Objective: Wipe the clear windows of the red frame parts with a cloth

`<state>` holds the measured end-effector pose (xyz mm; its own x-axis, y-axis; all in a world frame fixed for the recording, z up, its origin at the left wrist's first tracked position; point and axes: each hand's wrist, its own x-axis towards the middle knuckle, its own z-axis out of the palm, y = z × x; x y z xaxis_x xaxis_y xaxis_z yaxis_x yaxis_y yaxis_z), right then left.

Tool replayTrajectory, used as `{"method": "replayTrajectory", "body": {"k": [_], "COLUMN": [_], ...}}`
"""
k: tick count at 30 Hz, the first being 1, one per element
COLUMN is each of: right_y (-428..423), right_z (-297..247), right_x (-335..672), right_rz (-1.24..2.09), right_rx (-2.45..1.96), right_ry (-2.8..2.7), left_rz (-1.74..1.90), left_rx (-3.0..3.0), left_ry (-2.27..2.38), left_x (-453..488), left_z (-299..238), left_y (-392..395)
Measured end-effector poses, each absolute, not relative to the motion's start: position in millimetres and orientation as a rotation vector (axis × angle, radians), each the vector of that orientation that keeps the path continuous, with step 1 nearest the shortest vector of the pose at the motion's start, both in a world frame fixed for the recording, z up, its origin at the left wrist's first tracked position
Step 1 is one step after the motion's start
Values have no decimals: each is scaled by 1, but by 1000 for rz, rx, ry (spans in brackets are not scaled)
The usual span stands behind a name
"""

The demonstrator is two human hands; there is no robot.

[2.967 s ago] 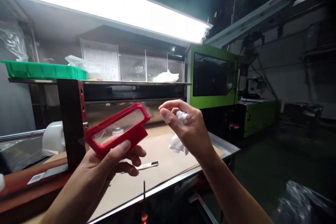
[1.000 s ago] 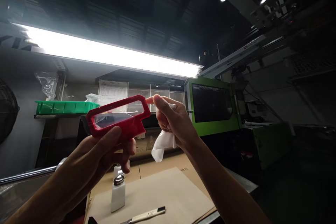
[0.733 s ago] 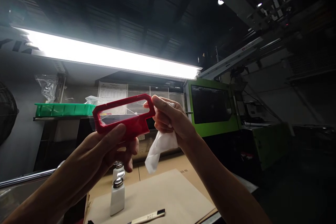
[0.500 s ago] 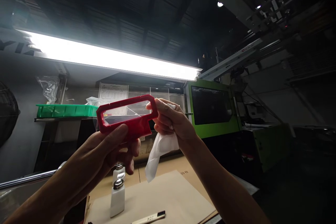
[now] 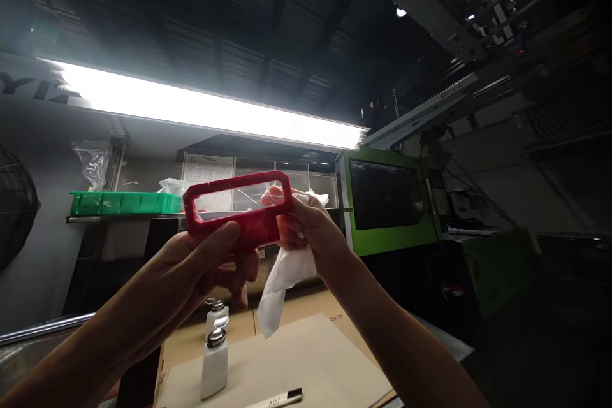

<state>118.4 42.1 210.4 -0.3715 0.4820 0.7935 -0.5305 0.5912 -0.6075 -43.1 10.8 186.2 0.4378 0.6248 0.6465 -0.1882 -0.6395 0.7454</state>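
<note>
My left hand (image 5: 205, 264) grips a red plastic frame (image 5: 238, 209) with a clear window by its lower edge and holds it up toward the long ceiling light (image 5: 205, 111). At the frame's right end, my right hand (image 5: 308, 233) is closed on a white cloth (image 5: 282, 280). A fingertip wrapped in cloth presses behind the clear window. The loose tail of the cloth hangs down over the bench.
Two white pump bottles (image 5: 213, 354) stand on the cardboard-covered bench (image 5: 306, 363), with a labelled strip (image 5: 277, 400) near its front edge. A green tray (image 5: 122, 203) sits on a shelf at left. A green machine (image 5: 387, 201) stands at right.
The view tilted up from the bench. I raised the frame toward the light, and my right hand with the cloth closed in on the frame's right end and now presses against the window.
</note>
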Motion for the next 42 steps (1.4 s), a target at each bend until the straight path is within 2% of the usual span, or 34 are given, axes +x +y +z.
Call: {"method": "replayTrajectory", "body": {"k": [13,31,42], "right_y": [36,41,55], "right_z": [227,224,220], "right_x": [107,101,107], "right_rz": [1013,763,831], "right_rx": [-22,-136,-227], "right_ry": [-1700,-1612,-1774], "left_rz": [1294,1476,1411], "left_rx": [2073,2132,2094], "left_ry": [303,360,316], "left_x": [-47,-53,-44], "left_z": [216,210,205], "left_y": [9,17,16]}}
